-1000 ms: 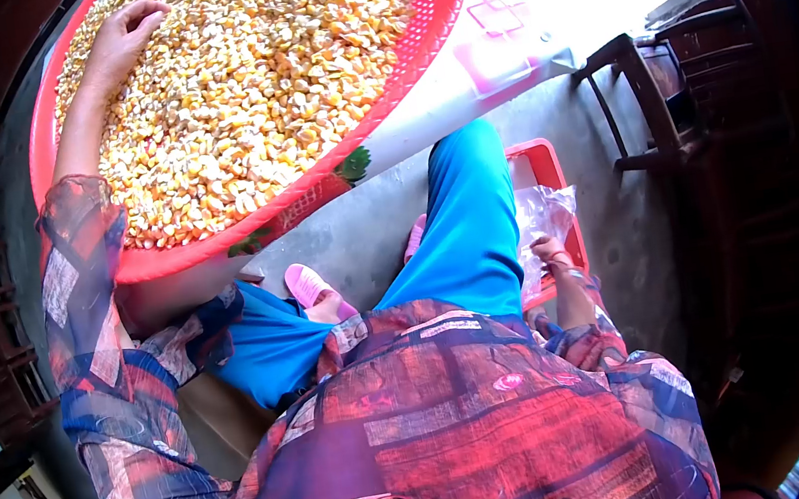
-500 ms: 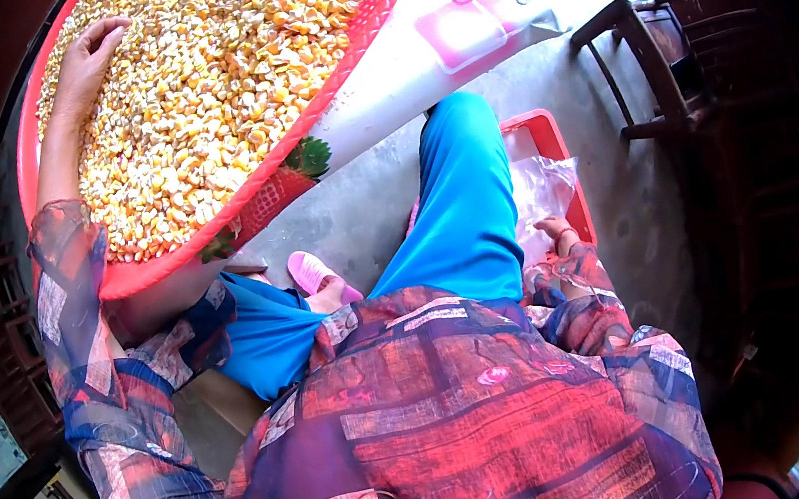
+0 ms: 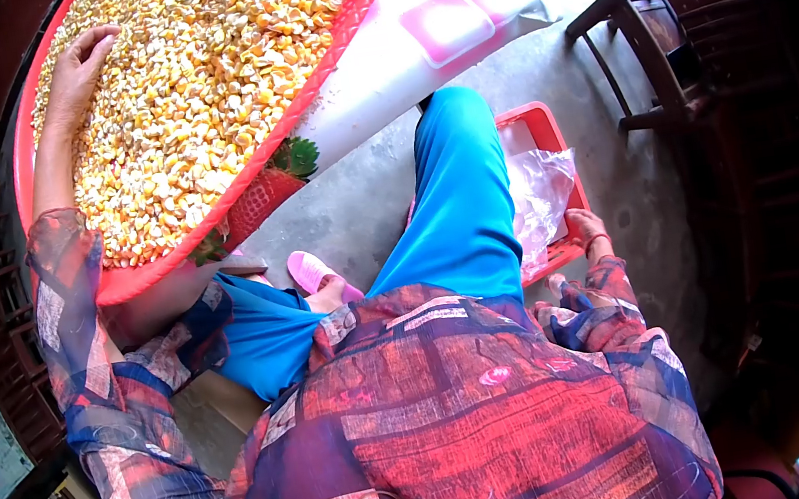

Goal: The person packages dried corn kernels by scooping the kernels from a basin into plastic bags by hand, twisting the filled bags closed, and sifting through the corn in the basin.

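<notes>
Yellow corn kernels [image 3: 189, 106] fill a large red woven basket [image 3: 253, 173] at the upper left. My left hand [image 3: 81, 74] rests at the left side of the kernels, fingers bent and thumb close to them. Whether kernels are between its fingertips is too small to tell. Low on my right stands a smaller red plastic basket [image 3: 551, 134] with a clear plastic bag [image 3: 542, 195] in it. My right hand [image 3: 588, 228] is at this basket's near right corner, its fingers curled over the rim beside the bag.
The large basket stands on a white surface [image 3: 340, 106] with pink markings. A dark wooden chair [image 3: 642, 56] is at the upper right on the grey floor [image 3: 611, 171]. My knee [image 3: 456, 141] lies between the two baskets.
My right hand has moved right, from over the plastic bag to the small basket's rim. My left hand keeps nearly the same place on the corn. The view has shifted slightly.
</notes>
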Tool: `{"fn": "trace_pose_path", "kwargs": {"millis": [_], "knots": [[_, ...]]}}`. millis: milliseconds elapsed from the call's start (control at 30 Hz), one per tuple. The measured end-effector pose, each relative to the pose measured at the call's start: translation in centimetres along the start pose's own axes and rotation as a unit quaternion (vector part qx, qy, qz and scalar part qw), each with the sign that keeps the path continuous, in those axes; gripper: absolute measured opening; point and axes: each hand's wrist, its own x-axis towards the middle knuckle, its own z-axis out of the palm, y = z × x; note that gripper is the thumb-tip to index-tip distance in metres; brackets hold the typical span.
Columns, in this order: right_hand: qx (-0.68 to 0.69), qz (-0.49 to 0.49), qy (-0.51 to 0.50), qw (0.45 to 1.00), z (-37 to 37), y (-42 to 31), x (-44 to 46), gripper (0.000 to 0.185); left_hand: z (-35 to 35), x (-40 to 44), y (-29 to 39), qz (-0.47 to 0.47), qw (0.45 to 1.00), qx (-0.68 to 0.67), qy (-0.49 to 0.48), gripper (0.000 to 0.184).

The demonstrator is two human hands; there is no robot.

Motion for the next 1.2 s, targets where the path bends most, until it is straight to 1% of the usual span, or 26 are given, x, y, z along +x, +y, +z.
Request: {"fn": "trace_pose_path", "kwargs": {"millis": [33, 100, 133, 167, 233, 300, 367, 433, 500, 567, 633, 700, 733, 767, 833, 900, 933, 1000, 1033, 1067, 1100, 1133, 1167, 1200], "knots": [[-0.017, 0.042, -0.073, 0.996, 0.6, 0.0, -0.5, 0.024, 0.1, 0.0, 0.1, 0.000, 1.000, 0.001, -0.002, 0.019], [-0.061, 0.021, -0.140, 0.988, 3.2, 2.6, 1.6, 0.031, 0.1, -0.1, 0.3, -0.010, 1.000, 0.012, 0.005, 0.019], [-0.073, 0.081, -0.145, 0.983, 4.9, 2.4, 1.1, 0.040, 0.1, 0.0, 0.4, -0.004, 1.000, 0.011, 0.008, 0.019], [-0.122, 0.093, -0.087, 0.984, 6.0, 2.2, 0.6, 0.041, 0.1, -0.1, 0.5, -0.013, 1.000, 0.015, 0.006, 0.019], [-0.048, 0.110, -0.019, 0.993, 6.9, 0.8, -0.7, 0.034, 0.1, -0.1, 0.3, -0.013, 1.000, 0.009, 0.003, 0.019], [0.058, -0.045, 0.068, 0.995, 5.4, 6.2, 6.8, 0.031, 0.1, 0.0, 0.3, -0.011, 1.000, 0.011, 0.008, 0.019], [0.186, -0.137, 0.204, 0.951, 2.4, 7.0, 10.0, 0.016, 0.3, -0.1, 0.6, -0.011, 1.000, 0.009, 0.012, 0.019], [0.273, -0.149, 0.198, 0.930, -1.6, 3.5, 7.4, 0.018, 0.2, -0.1, 0.6, -0.025, 0.999, 0.020, 0.010, 0.019], [0.294, -0.158, 0.252, 0.909, -4.4, 0.8, 5.3, 0.019, 0.1, 0.1, 0.2, -0.023, 1.000, 0.011, 0.006, 0.020], [0.335, -0.169, 0.283, 0.883, -6.1, 0.0, 4.7, 0.020, -0.1, 0.2, -0.2, -0.005, 1.000, 0.020, -0.003, 0.021], [0.334, -0.167, 0.300, 0.878, -6.8, 1.4, 5.4, 0.022, -0.1, 0.4, -0.5, -0.001, 1.000, 0.014, 0.003, 0.021], [0.210, -0.140, 0.275, 0.928, -6.7, 4.5, 7.2, 0.021, -0.2, 0.4, -0.5, -0.004, 0.999, 0.037, -0.006, 0.021], [0.104, -0.094, 0.175, 0.974, -6.3, 4.3, 5.5, 0.021, -0.2, 0.4, -0.5, -0.003, 0.999, 0.036, -0.004, 0.021], [-0.005, -0.047, 0.070, 0.996, -4.8, 3.2, 2.5, 0.021, -0.1, 0.4, -0.4, -0.002, 0.999, 0.034, -0.003, 0.021], [-0.062, -0.020, -0.082, 0.994, -2.4, 4.2, 1.2, 0.022, 0.0, 0.4, -0.5, -0.001, 0.999, 0.032, 0.001, 0.021], [-0.069, 0.004, -0.180, 0.981, -1.0, 6.2, 2.0, 0.022, 0.0, 0.6, -0.7, 0.009, 0.999, 0.034, -0.003, 0.020], [-0.034, -0.067, -0.182, 0.980, -1.4, 3.3, -2.3, 0.021, 0.6, 0.2, -0.1, -0.010, 1.000, -0.007, 0.021, 0.018], [0.053, -0.071, -0.183, 0.979, -1.8, -0.5, -6.1, 0.019, 0.8, 0.0, 0.3, -0.001, 1.000, 0.003, 0.030, 0.015], [0.102, -0.001, -0.180, 0.978, -2.6, -1.5, -3.9, 0.018, 1.0, -0.4, 1.2, -0.050, 0.998, -0.019, 0.024, 0.016], [0.073, 0.007, -0.160, 0.984, -2.8, -3.3, -2.2, 0.021, 0.9, -0.7, 2.2, -0.043, 0.998, 0.034, 0.035, 0.016], [0.044, 0.014, -0.138, 0.989, -3.5, -5.4, 0.0, 0.023, 0.9, -0.3, 1.1, -0.023, 0.998, 0.037, 0.039, 0.015], [0.102, -0.068, -0.196, 0.973, -6.3, -5.9, 6.7, 0.024, 0.9, -0.5, 1.8, -0.039, 0.998, 0.032, 0.042, 0.014], [0.160, -0.144, -0.251, 0.944, -7.4, -7.0, 12.2, 0.025, 0.5, -0.4, 2.0, -0.014, 0.998, 0.048, 0.024, 0.015], [0.162, -0.199, -0.084, 0.963, -7.7, -12.5, 10.9, 0.025, 0.5, -0.3, 2.0, -0.020, 0.998, 0.064, 0.023, 0.016]]}}
